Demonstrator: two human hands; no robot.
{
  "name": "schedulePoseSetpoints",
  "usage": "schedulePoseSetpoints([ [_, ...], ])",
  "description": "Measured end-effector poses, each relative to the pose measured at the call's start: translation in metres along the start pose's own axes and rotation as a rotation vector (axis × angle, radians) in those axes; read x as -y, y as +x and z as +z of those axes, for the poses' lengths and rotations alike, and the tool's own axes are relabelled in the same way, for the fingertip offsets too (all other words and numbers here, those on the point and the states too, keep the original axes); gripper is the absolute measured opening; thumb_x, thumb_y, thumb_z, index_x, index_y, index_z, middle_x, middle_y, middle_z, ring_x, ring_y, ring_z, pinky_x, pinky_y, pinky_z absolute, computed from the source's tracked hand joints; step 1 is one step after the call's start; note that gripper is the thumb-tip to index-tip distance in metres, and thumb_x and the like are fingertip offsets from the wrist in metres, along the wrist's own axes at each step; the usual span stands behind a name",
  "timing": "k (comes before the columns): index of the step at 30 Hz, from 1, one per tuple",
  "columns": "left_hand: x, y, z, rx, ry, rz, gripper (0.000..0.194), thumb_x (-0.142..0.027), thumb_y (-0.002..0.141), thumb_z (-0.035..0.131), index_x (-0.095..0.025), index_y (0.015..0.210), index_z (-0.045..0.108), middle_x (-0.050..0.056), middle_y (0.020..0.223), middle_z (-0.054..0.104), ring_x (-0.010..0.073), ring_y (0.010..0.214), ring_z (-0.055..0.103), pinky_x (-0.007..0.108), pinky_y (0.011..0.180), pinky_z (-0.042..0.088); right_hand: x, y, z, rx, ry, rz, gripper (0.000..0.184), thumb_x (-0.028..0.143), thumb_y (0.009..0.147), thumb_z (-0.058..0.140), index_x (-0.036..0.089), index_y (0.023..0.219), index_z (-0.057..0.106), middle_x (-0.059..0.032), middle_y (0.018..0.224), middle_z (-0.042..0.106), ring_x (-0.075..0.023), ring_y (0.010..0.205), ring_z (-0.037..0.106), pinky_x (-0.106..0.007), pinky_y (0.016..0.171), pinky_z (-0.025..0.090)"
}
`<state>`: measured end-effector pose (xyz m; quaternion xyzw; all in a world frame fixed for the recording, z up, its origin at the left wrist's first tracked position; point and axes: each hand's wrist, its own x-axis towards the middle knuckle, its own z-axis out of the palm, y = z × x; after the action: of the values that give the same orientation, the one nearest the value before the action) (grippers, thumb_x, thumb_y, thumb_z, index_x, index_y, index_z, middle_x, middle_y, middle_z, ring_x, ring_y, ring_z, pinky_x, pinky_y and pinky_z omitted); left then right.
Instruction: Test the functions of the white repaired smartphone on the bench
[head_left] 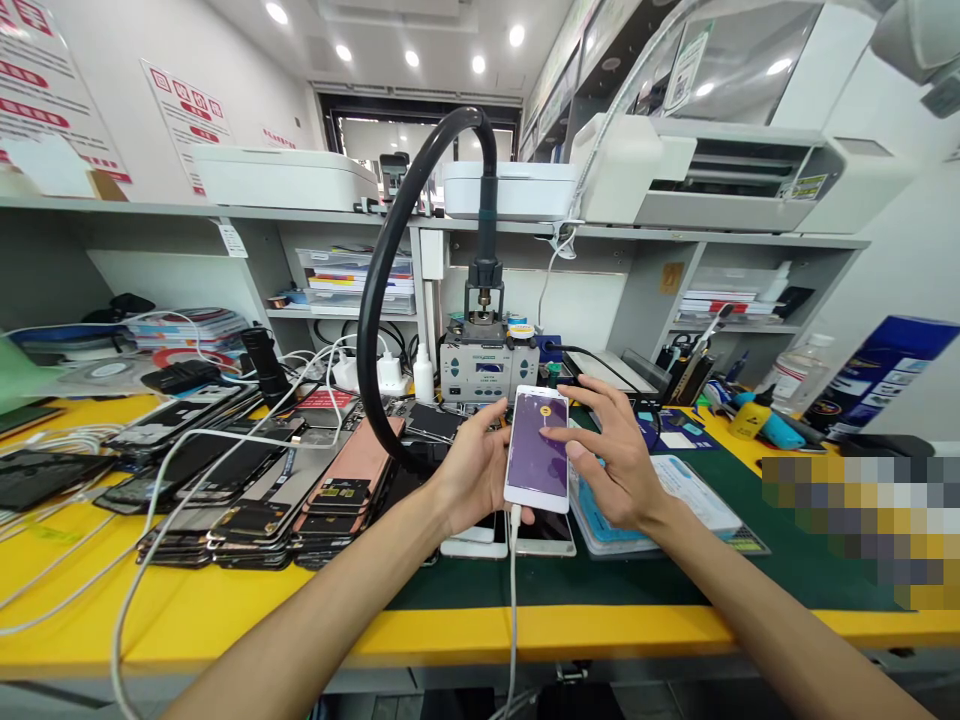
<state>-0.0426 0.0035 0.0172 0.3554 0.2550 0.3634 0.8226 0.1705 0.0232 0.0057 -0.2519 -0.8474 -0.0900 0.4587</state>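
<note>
A white smartphone (537, 462) with a lit purple screen is held up over the bench by my left hand (480, 462), whose fingers wrap its left side and back. From its bottom edge a white charging cable (514, 575) hangs down past the bench edge. My right hand (611, 455) is at the phone's right side with fingers apart, one fingertip on or just above the screen. Below the phone, other phones (551, 540) lie on the green mat (637, 585). A blue and clear plastic case (600, 535) lies under my right hand.
Stacks of phone screens and parts (255, 500) cover the left of the yellow bench (82, 635). Behind the phone stands a grey hot-air station (487, 368) with a thick black hose (371, 290). Bottles, including a yellow one (750, 415), and a tool holder (686, 365) stand right. White cables cross the left side.
</note>
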Motion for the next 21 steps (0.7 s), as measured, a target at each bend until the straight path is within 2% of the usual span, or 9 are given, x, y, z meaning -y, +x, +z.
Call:
schedulePoseSetpoints([
  [8, -0.003, -0.002, 0.001, -0.002, 0.0, 0.028, 0.064, -0.063, 0.097, 0.034, -0.013, 0.131, 0.056, 0.016, 0.105, 0.066, 0.0265, 0.073, 0.067, 0.036, 0.046, 0.054, 0.014, 0.002, -0.003, -0.014, 0.168, -0.126, 0.029, 0.018, 0.086, 0.051, 0.021, 0.086, 0.08, -0.0105, 0.129, 0.066, -0.0399, 0.132, 0.048, -0.062, 0.101, 0.044],
  [13, -0.004, -0.001, -0.002, -0.014, 0.006, 0.043, 0.065, -0.062, 0.097, 0.032, -0.012, 0.135, 0.053, 0.018, 0.107, 0.066, 0.0253, 0.07, 0.066, 0.036, 0.046, 0.054, 0.016, 0.002, -0.003, -0.096, 0.211, -0.096, 0.029, 0.016, 0.087, 0.05, 0.02, 0.083, 0.078, -0.0122, 0.117, 0.07, -0.0375, 0.122, 0.056, -0.057, 0.095, 0.048],
  [17, -0.004, -0.002, 0.001, -0.03, -0.005, 0.058, 0.065, -0.063, 0.096, 0.035, -0.011, 0.131, 0.055, 0.017, 0.105, 0.066, 0.0258, 0.072, 0.067, 0.036, 0.047, 0.055, 0.008, 0.0, 0.002, -0.2, 0.18, 0.076, 0.021, 0.017, 0.089, 0.055, 0.022, 0.09, 0.075, -0.0115, 0.112, 0.069, -0.0326, 0.115, 0.059, -0.052, 0.096, 0.046],
  [19, -0.004, -0.003, 0.002, -0.047, -0.007, 0.076, 0.065, -0.063, 0.096, 0.036, -0.01, 0.129, 0.056, 0.017, 0.103, 0.066, 0.0259, 0.072, 0.066, 0.036, 0.047, 0.055, 0.004, 0.0, 0.005, -0.204, 0.256, 0.26, 0.018, 0.021, 0.09, 0.058, 0.022, 0.102, 0.071, -0.0112, 0.115, 0.067, -0.0306, 0.113, 0.059, -0.05, 0.095, 0.047],
  [21, -0.004, -0.004, 0.003, -0.054, -0.01, 0.09, 0.063, -0.062, 0.096, 0.037, -0.011, 0.128, 0.057, 0.017, 0.104, 0.065, 0.0259, 0.073, 0.066, 0.036, 0.048, 0.055, 0.001, 0.001, 0.007, -0.155, 0.445, 0.504, 0.026, 0.027, 0.09, 0.06, 0.023, 0.116, 0.064, -0.0113, 0.118, 0.065, -0.0294, 0.111, 0.06, -0.048, 0.091, 0.05],
])
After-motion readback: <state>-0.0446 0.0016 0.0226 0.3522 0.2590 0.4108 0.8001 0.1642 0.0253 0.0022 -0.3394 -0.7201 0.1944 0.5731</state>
